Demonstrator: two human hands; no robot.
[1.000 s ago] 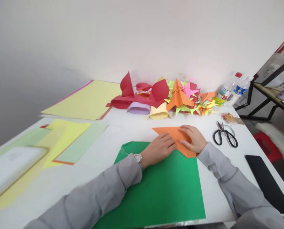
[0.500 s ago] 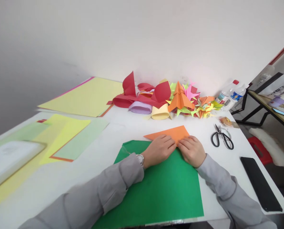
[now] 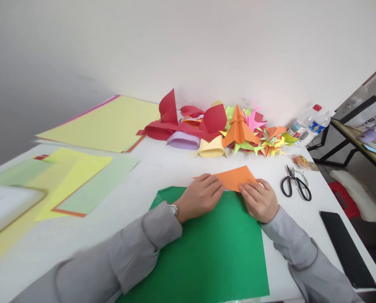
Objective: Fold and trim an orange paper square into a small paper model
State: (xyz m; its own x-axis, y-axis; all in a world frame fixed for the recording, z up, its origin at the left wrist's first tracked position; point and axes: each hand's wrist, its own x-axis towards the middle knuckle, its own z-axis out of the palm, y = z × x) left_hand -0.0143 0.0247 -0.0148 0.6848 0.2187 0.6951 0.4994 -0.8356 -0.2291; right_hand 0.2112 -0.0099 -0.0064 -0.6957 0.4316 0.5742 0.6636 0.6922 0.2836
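Observation:
A folded sheet of orange paper point(image 3: 235, 178) lies at the far edge of a green sheet point(image 3: 213, 248) on the white table. My left hand point(image 3: 202, 195) is on the orange paper's left part, its fingers close together and bent over the near edge. On the right side, my right hand point(image 3: 260, 199) grips the same paper near its right corner, fingertips on its face. Between the two hands the orange surface shows. Both thumbs are mostly hidden.
Scissors point(image 3: 297, 183) and a black phone-like slab point(image 3: 348, 249) lie to the right. Behind stand red paper shapes point(image 3: 161, 128), folded paper stars and planes point(image 3: 238, 130) and plastic bottles point(image 3: 312, 128). Yellow sheets point(image 3: 102, 122) and a white box-like object point(image 3: 11, 206) are at left.
My hands have moved apart along the orange paper's near edge, the left hand sliding left and the right hand slightly right. The view has shifted a little.

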